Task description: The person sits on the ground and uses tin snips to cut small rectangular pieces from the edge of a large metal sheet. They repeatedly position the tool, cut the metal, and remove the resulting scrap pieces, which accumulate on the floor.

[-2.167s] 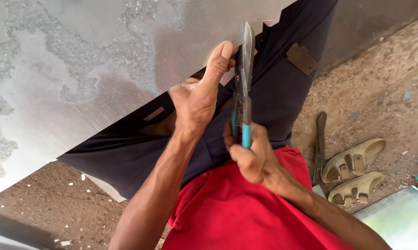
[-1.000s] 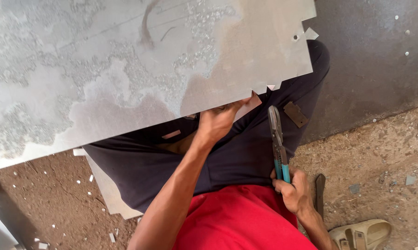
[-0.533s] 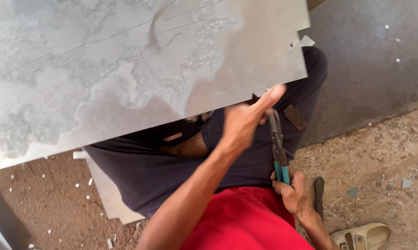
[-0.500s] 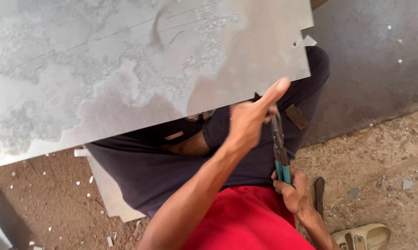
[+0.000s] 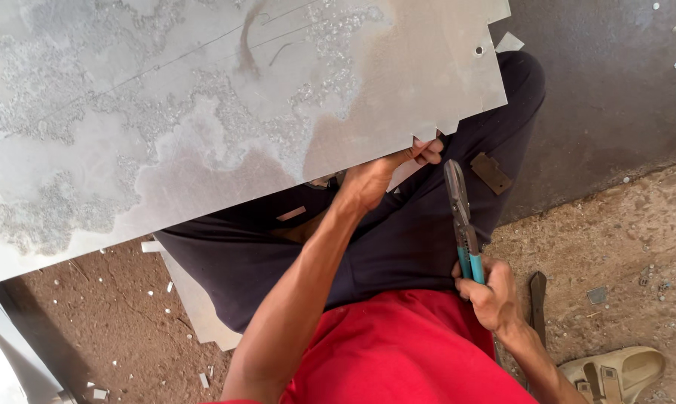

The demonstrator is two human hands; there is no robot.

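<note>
Left hand (image 5: 371, 179) grips metal sheet (image 5: 225, 105) edge | right hand (image 5: 491, 288) holds snips (image 5: 461, 221) just below sheet

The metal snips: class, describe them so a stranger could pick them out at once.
Find the big grey metal sheet lying across the person's lap. Just below its notched edge, the right hand holds the metal snips upright over dark trousers. Their turquoise handles and shut grey blades set them apart.

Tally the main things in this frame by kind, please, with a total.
Metal sheet: 1
Tin snips: 1
Hands: 2, left hand and right hand
Sandal: 1
Total: 5
</note>
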